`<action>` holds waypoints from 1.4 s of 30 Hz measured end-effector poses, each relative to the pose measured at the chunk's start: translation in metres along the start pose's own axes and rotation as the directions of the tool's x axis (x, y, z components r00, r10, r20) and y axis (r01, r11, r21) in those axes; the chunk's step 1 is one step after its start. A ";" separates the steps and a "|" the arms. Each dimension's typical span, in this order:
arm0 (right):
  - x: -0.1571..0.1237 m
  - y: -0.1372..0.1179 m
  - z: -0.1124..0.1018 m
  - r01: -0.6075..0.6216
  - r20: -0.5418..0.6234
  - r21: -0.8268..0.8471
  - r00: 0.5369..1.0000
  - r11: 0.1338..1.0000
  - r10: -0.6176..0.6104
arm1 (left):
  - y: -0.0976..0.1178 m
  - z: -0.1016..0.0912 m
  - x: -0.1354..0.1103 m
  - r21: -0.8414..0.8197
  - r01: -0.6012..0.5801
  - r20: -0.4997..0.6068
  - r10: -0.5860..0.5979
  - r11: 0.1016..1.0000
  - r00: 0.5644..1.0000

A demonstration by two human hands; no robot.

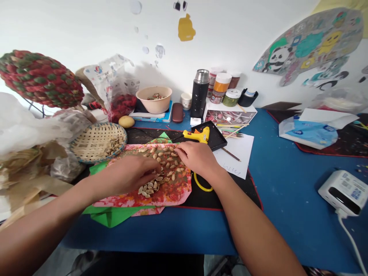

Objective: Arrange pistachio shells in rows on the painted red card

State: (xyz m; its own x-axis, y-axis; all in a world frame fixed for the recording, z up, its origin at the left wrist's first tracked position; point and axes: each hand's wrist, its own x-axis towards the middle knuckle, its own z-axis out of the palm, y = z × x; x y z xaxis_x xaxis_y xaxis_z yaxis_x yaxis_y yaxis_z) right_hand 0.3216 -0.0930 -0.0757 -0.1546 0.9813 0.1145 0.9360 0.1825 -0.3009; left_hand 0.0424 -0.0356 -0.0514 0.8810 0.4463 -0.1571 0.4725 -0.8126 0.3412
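A painted red and orange sheet (169,191) lies on a black mat and carries several pale nut shells (165,165). My left hand (130,174) rests on the sheet's left part, its fingers curled down onto the shells near the middle. My right hand (195,157) lies on the sheet's upper right edge, fingertips pressed together on shells there. Whether either hand holds a shell is hidden by the fingers. A yellow glue gun (198,135) lies just beyond my right hand on a black tray (218,142).
A woven basket (94,142) with more shells sits at the left, by crumpled bags. Behind are a beige bowl (154,99), a black flask (200,94), paint jars (221,87) and a white paper (237,155). A tissue pack (312,132) and a white device (343,191) lie right.
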 end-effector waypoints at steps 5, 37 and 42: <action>0.000 0.000 0.000 0.001 0.007 -0.001 1.000 1.000 -0.001 | 0.010 0.007 0.006 0.025 -0.022 0.060 0.020 0.999 0.998; -0.002 0.010 0.014 0.033 -0.037 0.015 0.999 0.999 -0.032 | -0.041 0.005 -0.026 0.110 0.239 -0.208 -0.213 0.965 0.955; -0.003 0.011 0.014 0.038 -0.038 0.020 0.999 0.999 -0.037 | -0.038 0.021 -0.015 0.243 0.217 -0.209 -0.168 0.945 0.963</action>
State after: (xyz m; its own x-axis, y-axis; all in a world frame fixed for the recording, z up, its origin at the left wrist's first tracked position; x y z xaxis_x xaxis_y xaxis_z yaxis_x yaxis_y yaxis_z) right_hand 0.3274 -0.0927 -0.0926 -0.1772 0.9709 0.1610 0.9229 0.2207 -0.3156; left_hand 0.0115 -0.0195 -0.0816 0.7643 0.6447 -0.0147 0.6442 -0.7622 0.0636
